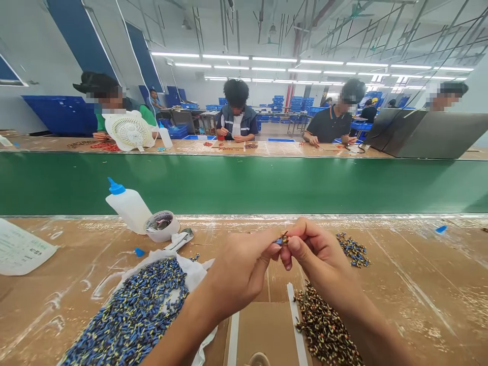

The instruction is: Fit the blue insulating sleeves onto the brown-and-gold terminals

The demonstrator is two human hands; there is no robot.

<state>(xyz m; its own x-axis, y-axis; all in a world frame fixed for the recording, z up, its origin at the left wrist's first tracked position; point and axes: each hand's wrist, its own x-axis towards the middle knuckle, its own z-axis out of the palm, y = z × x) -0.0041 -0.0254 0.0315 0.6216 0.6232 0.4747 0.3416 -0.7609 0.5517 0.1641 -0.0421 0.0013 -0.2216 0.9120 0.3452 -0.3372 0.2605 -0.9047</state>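
Note:
My left hand is closed in a pinch on a small blue piece. From the other side, my right hand pinches a tiny dark-and-yellow piece, which touches the blue one. Fingers partly cover both, and their exact kind is too small to make out. Below my left forearm spreads a heap of small blue, yellow and black pieces on white sheeting. Next to my right forearm lies a heap of dark pieces with cream and red bits. A smaller pile of blue-and-yellow pieces sits beyond my right hand.
A white squeeze bottle with a blue tip leans beside a tape roll. A written paper sheet lies at left, a blue cap at right. Across the green belt, several people work near a white fan.

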